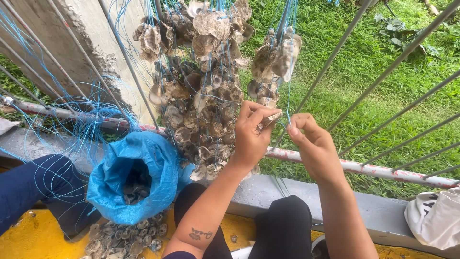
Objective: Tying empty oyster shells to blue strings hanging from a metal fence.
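Hands: two are seen, both raised in front of the railing. A single oyster shell [271, 118] is pinched by the left hand [249, 136], fingers [258, 115] closed tight on it, just below the smaller shell bunch. A thin blue string [288, 98] is pinched by the right hand [314, 148], thumb and forefinger closed on it, just beside the held shell. Two hanging clusters of strung shells are counted: one big mass [201, 91] at centre, one smaller bunch [278, 55] to its right; single shells in them cannot be counted. One blue plastic bag [136, 175] is seen open on the ledge, dark loose shells inside, number not readable in the shadow. One loose pile of shells [124, 237] is laid on the yellow floor [28, 240] below the bag, partly cut off by the frame edge. Grey railing bars [397, 60] are crossed by one red-and-white painted rail [383, 170]; grass [354, 72] is seen behind. One white bag [436, 218] is cut off at the right edge. A second person's blue trouser leg [33, 184] is cut off at left. Two black-clad knees [282, 223] are seen below the arms. Tops of both clusters are cut off by the frame.
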